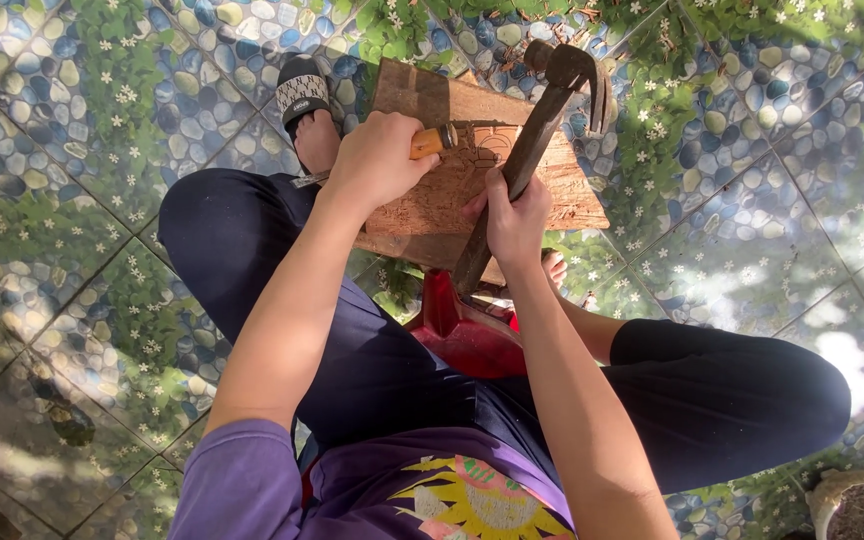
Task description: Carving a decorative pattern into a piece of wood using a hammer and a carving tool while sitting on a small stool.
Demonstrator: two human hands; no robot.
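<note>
Left hand (pixel 377 160): clenched around chisel (pixel 432 141), orange handle protruding, blade end hidden. Right hand (pixel 514 222): grasping hammer (pixel 537 130) at lower handle, head raised above far board edge. Board (pixel 452 190): carved wood, resting over knees and red stool (pixel 462 335), beneath both hands. Sandal (pixel 300 92) beyond board, on pebble-pattern floor (pixel 752 200).

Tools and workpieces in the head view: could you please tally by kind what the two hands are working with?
Claw hammers: 1, the claw hammer gripped in the right hand
Chisels: 1, the wooden-handled chisel gripped in the left hand
Carved wooden boards: 1, the carved wooden board under both tools
Total: 3
</note>
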